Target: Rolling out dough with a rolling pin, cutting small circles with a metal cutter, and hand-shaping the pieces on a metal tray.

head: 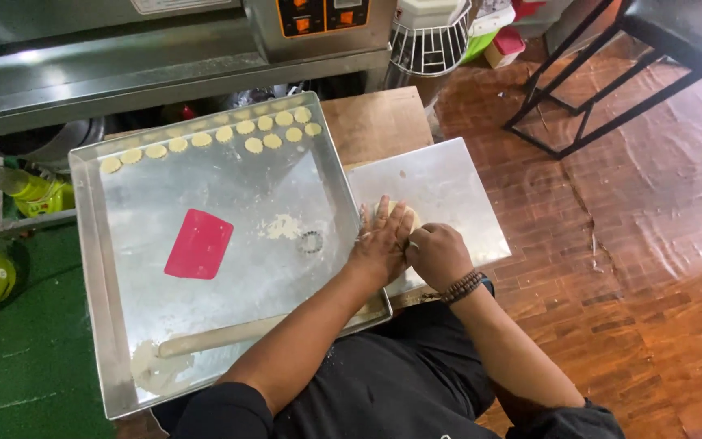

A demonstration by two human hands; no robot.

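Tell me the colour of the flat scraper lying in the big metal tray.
The scraper is pinkish red, seen clearly in the head view on the tray.

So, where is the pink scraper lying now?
In the head view, the pink scraper lies flat on the large metal tray, left of the left hand and above the rolling pin.
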